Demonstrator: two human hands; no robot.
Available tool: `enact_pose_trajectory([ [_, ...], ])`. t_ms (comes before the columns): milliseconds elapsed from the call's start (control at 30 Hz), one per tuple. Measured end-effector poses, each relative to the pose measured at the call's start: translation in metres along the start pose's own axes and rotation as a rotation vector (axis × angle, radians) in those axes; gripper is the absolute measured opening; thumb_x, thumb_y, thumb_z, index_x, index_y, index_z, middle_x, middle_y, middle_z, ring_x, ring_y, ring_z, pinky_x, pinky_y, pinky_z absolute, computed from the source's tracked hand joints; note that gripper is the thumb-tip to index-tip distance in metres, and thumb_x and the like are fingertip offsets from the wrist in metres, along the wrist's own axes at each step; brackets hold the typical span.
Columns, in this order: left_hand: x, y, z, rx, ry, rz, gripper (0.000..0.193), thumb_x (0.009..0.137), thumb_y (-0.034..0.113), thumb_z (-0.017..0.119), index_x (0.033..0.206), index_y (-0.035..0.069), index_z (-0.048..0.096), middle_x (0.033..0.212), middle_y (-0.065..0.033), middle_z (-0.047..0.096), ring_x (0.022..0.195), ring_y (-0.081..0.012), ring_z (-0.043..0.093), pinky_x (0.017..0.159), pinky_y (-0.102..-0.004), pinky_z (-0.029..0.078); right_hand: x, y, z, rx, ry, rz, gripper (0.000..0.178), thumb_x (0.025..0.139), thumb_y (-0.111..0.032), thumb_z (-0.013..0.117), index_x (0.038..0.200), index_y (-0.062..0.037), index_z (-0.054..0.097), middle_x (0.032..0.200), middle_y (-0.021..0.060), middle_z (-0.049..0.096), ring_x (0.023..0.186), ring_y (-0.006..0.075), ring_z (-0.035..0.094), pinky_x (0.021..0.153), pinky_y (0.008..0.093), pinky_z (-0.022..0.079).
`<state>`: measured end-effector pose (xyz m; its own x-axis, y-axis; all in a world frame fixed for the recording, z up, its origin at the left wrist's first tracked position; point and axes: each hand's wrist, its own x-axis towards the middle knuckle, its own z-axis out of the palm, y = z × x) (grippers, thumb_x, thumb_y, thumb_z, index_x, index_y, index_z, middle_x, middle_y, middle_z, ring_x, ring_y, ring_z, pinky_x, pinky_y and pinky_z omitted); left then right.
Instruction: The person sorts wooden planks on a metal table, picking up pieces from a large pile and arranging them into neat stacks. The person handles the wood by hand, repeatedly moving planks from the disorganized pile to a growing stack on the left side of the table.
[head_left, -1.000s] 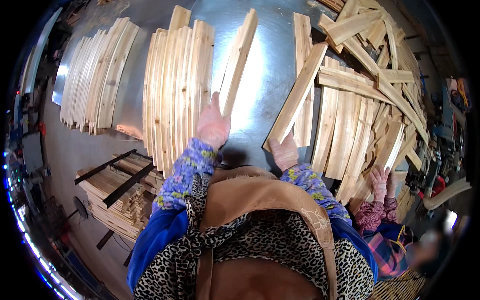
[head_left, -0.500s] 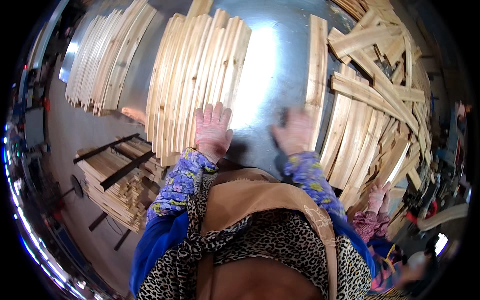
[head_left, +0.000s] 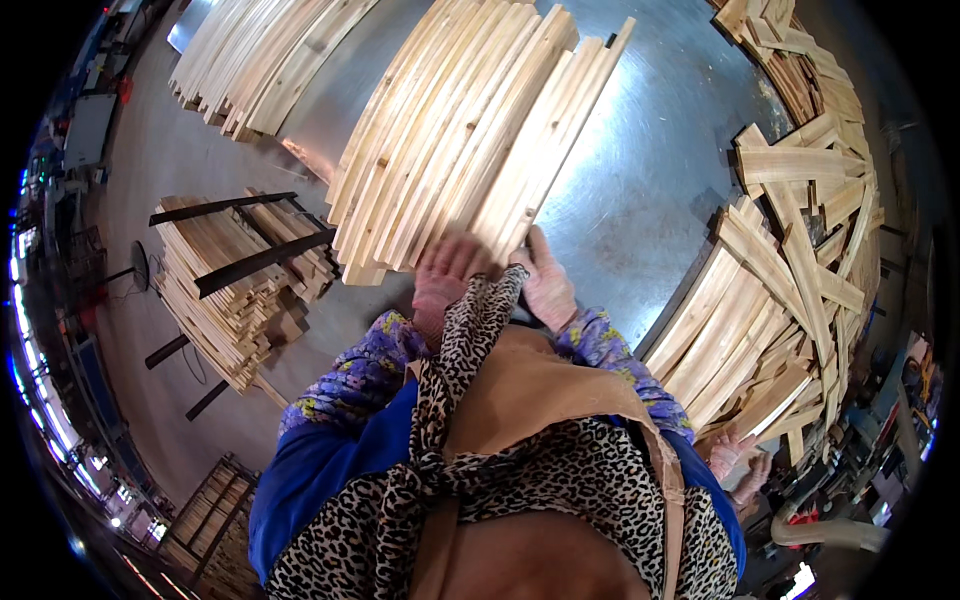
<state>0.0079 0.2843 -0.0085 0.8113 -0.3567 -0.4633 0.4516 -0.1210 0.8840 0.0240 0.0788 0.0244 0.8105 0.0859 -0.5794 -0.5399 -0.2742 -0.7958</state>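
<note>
head view: the lone board that lay half a second ago along the right side of the metal table [head_left: 650, 140] is no longer there, and the row of boards [head_left: 450, 140] now ends on its right in a narrow edge board [head_left: 572, 140] with a dark patch near its far end. judgement: that board has probably joined the row, so the work has gone forward by one piece. the row, the thing being handled, lies left of mid-table, boards side by side, near ends uneven. left hand [head_left: 447, 280], blurred, is at these near ends; cannot tell whether it is clamped or merely pressing. right hand [head_left: 550, 290] is at the near end of the edge board, one finger raised alongside it; a leopard-print cloth tail [head_left: 470, 320] hangs between the hands, so whether the fingers close on wood cannot be told. holders: no lidded container noted; a floor stand with black bars [head_left: 265, 265] carries a stack of boards [head_left: 215, 320]; a slatted rack [head_left: 205, 525], lower left, contents unclear.
</note>
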Motion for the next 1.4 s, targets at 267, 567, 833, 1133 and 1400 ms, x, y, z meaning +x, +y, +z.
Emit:
enact_pose_trajectory([
  [267,0.017,-0.049,-0.009,0.214,0.138,-0.197,0.084,0.095,0.021,0.083,0.166,0.006,0.041,0.139,-0.0201,0.062,0.118,-0.0322,0.069,0.103,-0.0445,0.057,0.022,0.005,-0.027,-0.107,-0.062,0.062,0.108,0.105,-0.077,0.053,0.166,0.0096,0.032,0.15,0.0297,0.064,0.143,0.0402,0.06,0.121,0.04,0.042],
  [567,0.005,0.09,-0.007,0.627,-0.009,-0.196,0.111,0.079,0.046,0.09,0.172,0.014,0.037,0.173,-0.0268,0.038,0.161,-0.0422,0.037,0.132,-0.048,0.032,0.021,0.013,-0.027,0.068,0.037,-0.039,0.095,0.106,-0.074,0.054,0.16,0.0038,0.046,0.143,0.0221,0.068,0.134,0.03,0.062,0.116,0.0401,0.046],
  [833,0.016,0.099,-0.001,0.53,0.042,-0.34,0.111,0.077,0.051,0.09,0.169,0.014,0.041,0.162,-0.0291,0.049,0.154,-0.0454,0.044,0.129,-0.0488,0.038,0.028,0.029,-0.026,0.279,0.182,-0.06,0.058,0.116,-0.055,0.052,0.132,0.0,0.064,0.117,0.0083,0.069,0.107,0.018,0.063,0.097,0.0326,0.053],
  [1133,0.022,0.086,0.013,0.52,0.002,-0.189,0.11,0.081,0.054,0.086,0.167,0.003,0.039,0.16,-0.0314,0.05,0.151,-0.0463,0.048,0.127,-0.05,0.04,0.018,0.004,-0.039,0.667,0.038,0.025,0.078,0.113,-0.065,0.05,0.155,0.0009,0.055,0.147,0.012,0.065,0.135,0.0195,0.059,0.119,0.0369,0.046],
  [1400,0.007,0.117,0.012,0.593,0.212,-0.205,0.086,0.082,0.038,0.087,0.157,0.012,0.055,0.151,-0.0226,0.058,0.144,-0.043,0.052,0.126,-0.0514,0.04,0.03,0.014,-0.032,0.217,0.235,0.009,0.08,0.114,-0.066,0.046,0.149,0.0045,0.061,0.141,0.0154,0.067,0.128,0.0231,0.059,0.115,0.0356,0.047],
])
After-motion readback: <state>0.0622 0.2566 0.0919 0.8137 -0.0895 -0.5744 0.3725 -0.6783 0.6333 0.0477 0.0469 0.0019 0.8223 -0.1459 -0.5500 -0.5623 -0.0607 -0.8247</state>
